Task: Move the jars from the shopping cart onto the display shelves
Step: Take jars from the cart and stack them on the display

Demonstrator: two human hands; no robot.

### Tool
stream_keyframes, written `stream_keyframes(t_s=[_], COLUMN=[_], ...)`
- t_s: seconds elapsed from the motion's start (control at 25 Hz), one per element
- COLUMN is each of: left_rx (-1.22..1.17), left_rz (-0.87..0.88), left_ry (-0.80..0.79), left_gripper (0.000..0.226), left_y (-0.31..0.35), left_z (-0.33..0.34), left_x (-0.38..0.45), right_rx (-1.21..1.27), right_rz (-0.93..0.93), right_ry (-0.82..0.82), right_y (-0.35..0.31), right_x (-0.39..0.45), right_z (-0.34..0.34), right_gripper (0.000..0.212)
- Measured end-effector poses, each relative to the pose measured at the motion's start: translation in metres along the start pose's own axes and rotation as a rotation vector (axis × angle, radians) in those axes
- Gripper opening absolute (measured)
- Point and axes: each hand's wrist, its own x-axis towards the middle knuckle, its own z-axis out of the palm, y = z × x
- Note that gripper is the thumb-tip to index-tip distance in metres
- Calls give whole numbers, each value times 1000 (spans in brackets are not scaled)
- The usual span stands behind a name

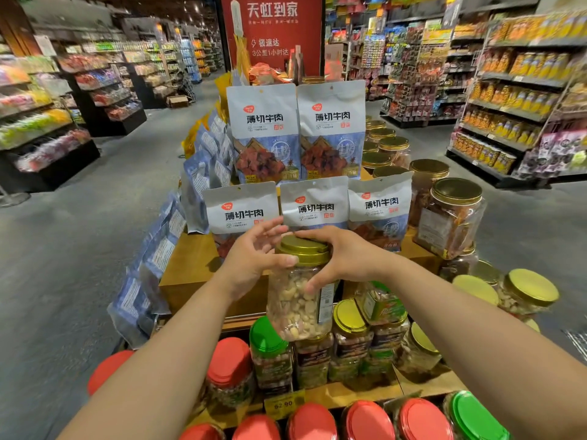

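At the centre of the frame both hands hold one jar of pale nuts above the lower display shelf. The right hand wraps over its gold lid, thumb down on the clear wall. The left hand steadies the other side with its thumb on the lid's rim and its fingers spread loose. My guess is the top grip carries the weight while the left hand guides.

The jar's long axis runs nearly upright, lid toward the top of the frame and leaning slightly away from the camera, base pointing down at the row of gold-lidded and green-lidded jars just beneath it. It looks bound for that row. The cart itself is not visible.
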Motion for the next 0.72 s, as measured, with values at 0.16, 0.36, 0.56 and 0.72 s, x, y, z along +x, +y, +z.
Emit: stream_keyframes(t_s=[0.16,0.36,0.56,0.72], left_rx=[311,635,534,367], left_rz=[-71,-147,-147,-165], left_ry=[76,21,43,-85], left_gripper=[94,134,132,125], left_y=[-3,-14,-31,-44], left_z=[-3,13,7,2], left_x=[-7,-12,-6,1], right_rx=[-49,-258,-156,-43], right_rz=[136,292,294,241], right_ry=[168,303,179,-55], right_y=[-7,-10,-2,1], right_x=[-1,11,14,22], right_z=[13,37,22,4], right_gripper=[102,102,89,90])
